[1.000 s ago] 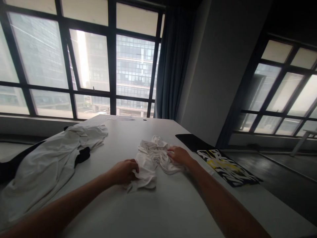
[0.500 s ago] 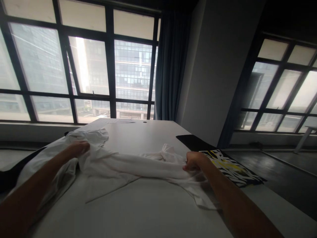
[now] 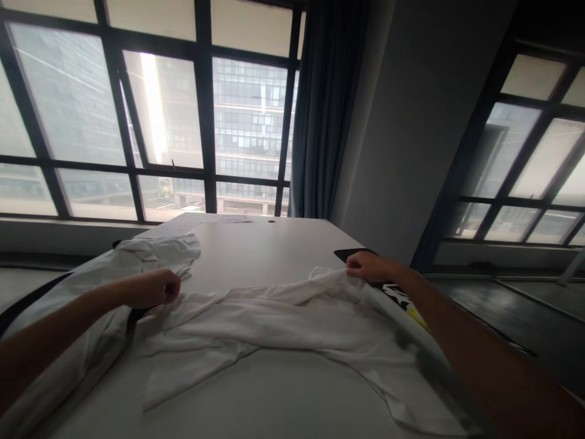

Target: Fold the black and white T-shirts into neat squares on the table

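A wrinkled white shirt (image 3: 283, 323) lies spread across the table in front of me, with a sleeve-like flap at its lower left and another part trailing to the lower right. My left hand (image 3: 153, 288) is closed on the shirt's upper left edge; the fingertips are partly hidden. At the upper right, my right hand (image 3: 368, 267) pinches the shirt's far edge and lifts it slightly. Part of the cloth's right side is hidden behind my right forearm.
Another heap of white cloth (image 3: 155, 249) lies on the table's left side and hangs toward me. A black item with a white and yellow pattern (image 3: 397, 297) sits at the right edge, partly behind my arm. The white table (image 3: 256, 250) reaches toward windows and a blue curtain (image 3: 315, 122).
My right hand has moved away from me, drawing the shirt's far edge with it. My left hand has shifted slightly right and nearer. The bunched shirt now lies more spread out.
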Motion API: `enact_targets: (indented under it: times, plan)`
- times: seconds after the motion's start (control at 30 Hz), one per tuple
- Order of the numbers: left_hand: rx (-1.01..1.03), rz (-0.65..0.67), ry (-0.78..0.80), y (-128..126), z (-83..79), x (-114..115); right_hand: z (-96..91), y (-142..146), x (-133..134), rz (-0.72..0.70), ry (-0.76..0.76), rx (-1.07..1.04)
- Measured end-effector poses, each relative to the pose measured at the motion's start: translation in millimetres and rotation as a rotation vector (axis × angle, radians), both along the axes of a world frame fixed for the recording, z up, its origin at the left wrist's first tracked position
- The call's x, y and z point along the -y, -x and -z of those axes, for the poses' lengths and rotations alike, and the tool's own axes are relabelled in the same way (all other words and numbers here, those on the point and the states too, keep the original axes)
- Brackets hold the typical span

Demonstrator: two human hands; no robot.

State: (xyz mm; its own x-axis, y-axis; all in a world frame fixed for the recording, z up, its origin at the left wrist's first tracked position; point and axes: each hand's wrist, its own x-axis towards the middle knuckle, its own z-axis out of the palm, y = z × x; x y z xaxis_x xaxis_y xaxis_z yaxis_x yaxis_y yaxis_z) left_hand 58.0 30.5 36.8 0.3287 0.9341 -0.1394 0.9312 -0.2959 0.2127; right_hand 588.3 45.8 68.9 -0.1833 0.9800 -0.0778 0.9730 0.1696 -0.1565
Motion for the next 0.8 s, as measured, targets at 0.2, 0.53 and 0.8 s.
enact_targets:
  times: [0.2,0.53,0.8]
  plan:
    - [-0.047,0.054,-0.019,-14,-3.1,-5,-47.8,-13,-23,0.058,0.224,-0.282]
    - [-0.033,0.016,0.121,-9,9.6,-17,-54.9,-34,-44,0.124,0.423,-0.383]
    - [-0.17,-0.209,-0.056,-1,-75.1,-116,-71.0,-13,-134,0.33,0.073,-0.269]
